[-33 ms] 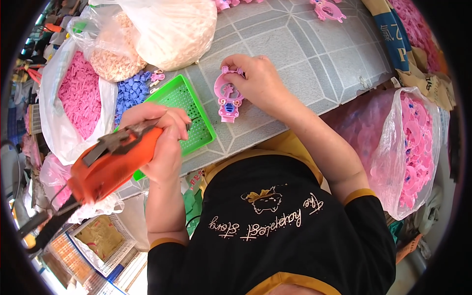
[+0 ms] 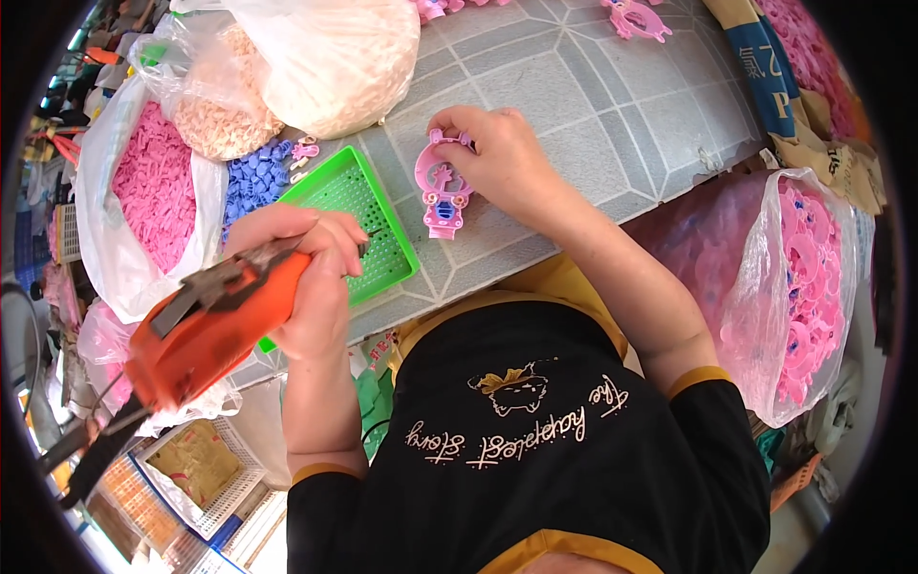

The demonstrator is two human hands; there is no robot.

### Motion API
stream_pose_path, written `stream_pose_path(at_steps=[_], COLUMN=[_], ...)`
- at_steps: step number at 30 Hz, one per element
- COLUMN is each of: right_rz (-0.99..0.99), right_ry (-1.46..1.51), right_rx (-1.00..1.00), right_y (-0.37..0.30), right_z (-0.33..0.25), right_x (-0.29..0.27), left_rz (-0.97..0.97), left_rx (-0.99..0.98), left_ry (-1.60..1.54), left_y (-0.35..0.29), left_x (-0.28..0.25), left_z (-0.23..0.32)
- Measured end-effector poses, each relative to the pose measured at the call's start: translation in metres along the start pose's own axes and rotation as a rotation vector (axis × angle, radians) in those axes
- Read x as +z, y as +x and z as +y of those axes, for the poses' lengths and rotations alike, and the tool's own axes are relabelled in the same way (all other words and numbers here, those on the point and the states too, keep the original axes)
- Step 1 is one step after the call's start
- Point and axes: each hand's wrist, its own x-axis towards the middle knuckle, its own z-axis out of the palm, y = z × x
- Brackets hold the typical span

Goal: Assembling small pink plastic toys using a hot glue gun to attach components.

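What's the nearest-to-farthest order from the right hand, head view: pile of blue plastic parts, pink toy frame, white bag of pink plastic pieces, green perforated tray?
From the right hand:
1. Pink toy frame: in its fingers.
2. Green perforated tray: just left of the frame.
3. Pile of blue plastic parts: beyond the tray, left.
4. White bag of pink plastic pieces: farthest left.

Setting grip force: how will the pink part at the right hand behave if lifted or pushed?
The pink part is probably stiff: it looks like moulded plastic and shows no sag at the right hand. Likely light, since its upper half is an open ring. Its broad, flat-looking outline suggests it would slide rather than roll.
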Motion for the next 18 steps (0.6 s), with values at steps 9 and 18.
stream_pose_path(at_steps=[9, 18], right_rz=[0.027, 0.044], right_ry=[0.006, -0.044], right_rx=[-0.023, -0.031], right_y=[0.0, -0.002], right_z=[0.002, 0.006], right_x=[0.001, 0.002], left_rz=[-0.127, -0.195], left_rx=[-0.027, -0.065], left_ry=[-0.145, -0.182], left_y=[0.018, 0.018], left_x=[0.04, 0.047], left_z=[0.013, -0.019])
